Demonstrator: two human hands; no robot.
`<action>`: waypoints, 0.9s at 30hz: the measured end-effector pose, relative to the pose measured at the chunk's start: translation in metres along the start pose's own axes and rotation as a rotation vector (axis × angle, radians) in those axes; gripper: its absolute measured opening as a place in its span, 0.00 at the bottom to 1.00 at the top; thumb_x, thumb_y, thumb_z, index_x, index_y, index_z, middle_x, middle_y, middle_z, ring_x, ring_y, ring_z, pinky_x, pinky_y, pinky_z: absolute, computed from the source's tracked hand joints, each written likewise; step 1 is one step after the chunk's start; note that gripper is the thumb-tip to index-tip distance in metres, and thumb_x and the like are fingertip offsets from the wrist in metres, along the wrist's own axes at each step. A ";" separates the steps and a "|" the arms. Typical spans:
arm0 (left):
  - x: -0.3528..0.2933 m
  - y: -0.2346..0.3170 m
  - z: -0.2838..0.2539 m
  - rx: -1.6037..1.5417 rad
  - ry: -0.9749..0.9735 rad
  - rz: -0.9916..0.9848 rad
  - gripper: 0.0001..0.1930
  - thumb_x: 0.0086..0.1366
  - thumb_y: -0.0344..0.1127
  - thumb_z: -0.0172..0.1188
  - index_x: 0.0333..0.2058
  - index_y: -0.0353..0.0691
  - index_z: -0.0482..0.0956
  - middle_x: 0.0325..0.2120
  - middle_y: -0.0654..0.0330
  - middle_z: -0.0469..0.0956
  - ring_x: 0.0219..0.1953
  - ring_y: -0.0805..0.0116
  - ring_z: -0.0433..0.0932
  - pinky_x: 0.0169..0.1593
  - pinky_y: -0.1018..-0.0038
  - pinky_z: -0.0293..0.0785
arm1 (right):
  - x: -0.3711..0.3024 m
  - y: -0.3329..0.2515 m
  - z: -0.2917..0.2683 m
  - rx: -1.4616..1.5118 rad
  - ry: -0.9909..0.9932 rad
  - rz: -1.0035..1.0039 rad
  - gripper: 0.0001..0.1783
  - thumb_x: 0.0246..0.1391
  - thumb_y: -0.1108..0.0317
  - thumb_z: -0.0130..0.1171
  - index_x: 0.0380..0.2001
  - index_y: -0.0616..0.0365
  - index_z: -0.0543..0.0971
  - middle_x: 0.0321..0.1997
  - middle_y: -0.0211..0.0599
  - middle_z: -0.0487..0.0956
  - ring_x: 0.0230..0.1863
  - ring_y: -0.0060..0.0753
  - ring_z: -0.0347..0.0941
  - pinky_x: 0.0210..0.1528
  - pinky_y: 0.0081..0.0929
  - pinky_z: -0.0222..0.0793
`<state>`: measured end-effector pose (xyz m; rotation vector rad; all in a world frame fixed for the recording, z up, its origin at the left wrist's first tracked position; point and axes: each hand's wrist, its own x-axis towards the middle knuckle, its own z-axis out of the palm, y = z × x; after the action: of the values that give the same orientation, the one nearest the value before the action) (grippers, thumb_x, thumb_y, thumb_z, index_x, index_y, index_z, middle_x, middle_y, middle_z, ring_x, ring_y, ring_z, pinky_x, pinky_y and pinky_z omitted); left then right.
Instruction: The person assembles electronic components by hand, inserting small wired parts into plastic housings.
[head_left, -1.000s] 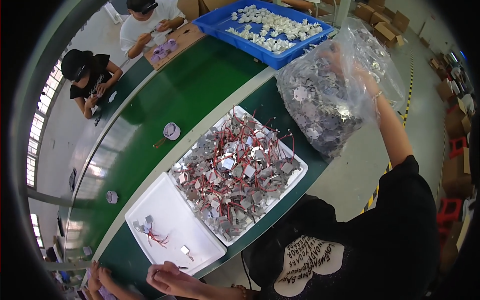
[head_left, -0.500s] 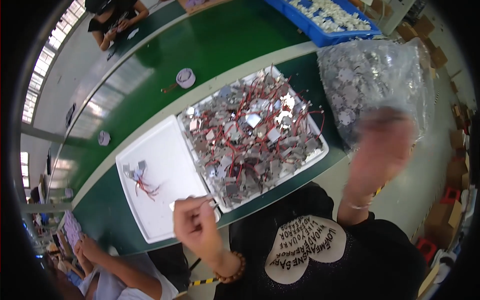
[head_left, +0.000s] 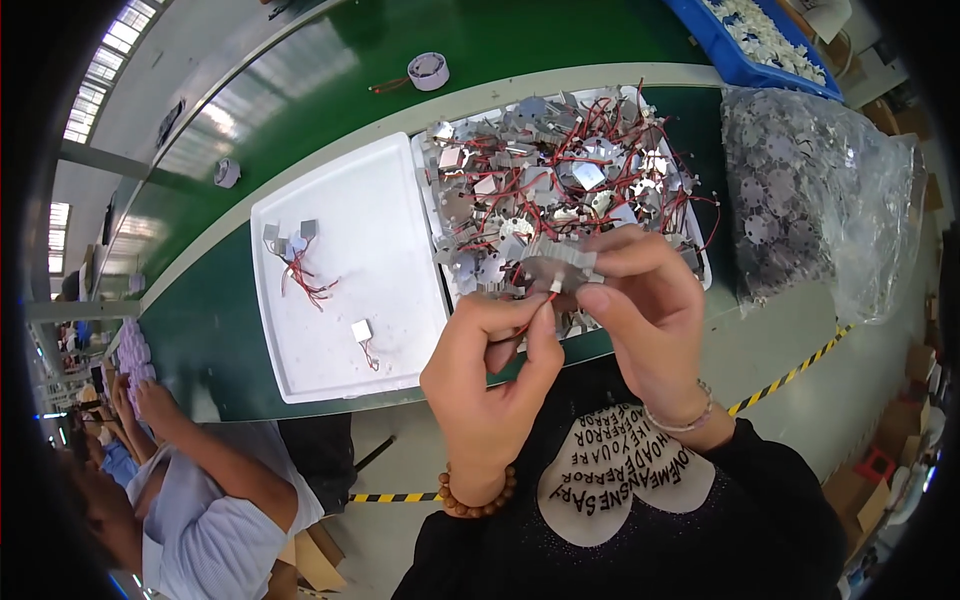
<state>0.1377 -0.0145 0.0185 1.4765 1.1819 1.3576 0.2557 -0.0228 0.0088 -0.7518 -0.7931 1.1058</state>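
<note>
Over the near edge of the full tray, both hands meet. My left hand (head_left: pixel 492 365) is closed in a pinch on a red wire (head_left: pixel 528 322) with a small white connector at its end. Thumb and fingers of my right hand (head_left: pixel 655 310) grip a thin grey metal plate (head_left: pixel 560 264), close above that connector; whether plate and connector touch, I cannot tell. Behind them, the white tray (head_left: pixel 708 272) is heaped with grey metal parts and red wires. In the other white tray (head_left: pixel 345 180), to the left, lie several wired parts (head_left: pixel 300 245) and one small square block (head_left: pixel 362 330) with wires.
A clear plastic bag (head_left: pixel 800 190) of grey notched plates lies right of the trays. Beyond it stands a blue bin (head_left: pixel 740 70) of white pieces. White rolls (head_left: pixel 428 72) sit on the green belt. A co-worker (head_left: pixel 215 470) sits at my left.
My right hand has come from the bag to my left hand, now with a metal plate. My left hand has moved right, and a small wired block now lies in the left tray. The view has shifted.
</note>
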 end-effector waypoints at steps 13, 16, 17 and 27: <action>-0.004 -0.031 0.004 -0.612 -0.094 -0.125 0.25 0.56 0.27 0.50 0.50 0.36 0.50 0.33 0.58 0.67 0.34 0.74 0.67 0.37 0.82 0.63 | -0.003 0.004 -0.004 -0.586 -0.160 -0.439 0.15 0.31 0.82 0.63 0.29 0.60 0.79 0.36 0.41 0.75 0.34 0.32 0.73 0.34 0.23 0.69; -0.004 -0.029 0.002 -0.620 -0.121 -0.133 0.27 0.54 0.28 0.49 0.51 0.35 0.48 0.39 0.53 0.65 0.36 0.69 0.68 0.40 0.76 0.65 | -0.002 0.001 -0.009 -0.701 -0.231 -0.477 0.15 0.31 0.81 0.64 0.29 0.61 0.78 0.37 0.40 0.75 0.36 0.33 0.73 0.36 0.23 0.69; -0.005 -0.028 0.000 -0.619 -0.137 -0.078 0.27 0.55 0.29 0.50 0.51 0.34 0.49 0.41 0.52 0.62 0.37 0.68 0.68 0.41 0.75 0.65 | 0.000 -0.005 -0.007 -0.650 -0.296 -0.401 0.15 0.31 0.80 0.64 0.29 0.61 0.77 0.38 0.39 0.75 0.36 0.33 0.73 0.36 0.23 0.69; -0.019 -0.041 -0.029 -0.351 -0.410 0.115 0.22 0.62 0.27 0.41 0.51 0.27 0.45 0.46 0.42 0.62 0.38 0.62 0.71 0.42 0.68 0.67 | -0.003 -0.019 -0.017 -0.634 -0.423 -0.152 0.15 0.33 0.78 0.64 0.31 0.60 0.78 0.34 0.36 0.74 0.32 0.30 0.71 0.33 0.23 0.66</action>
<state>0.1044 -0.0233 -0.0227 1.4860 0.5756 1.1870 0.2778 -0.0333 0.0153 -0.9714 -1.5776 0.8832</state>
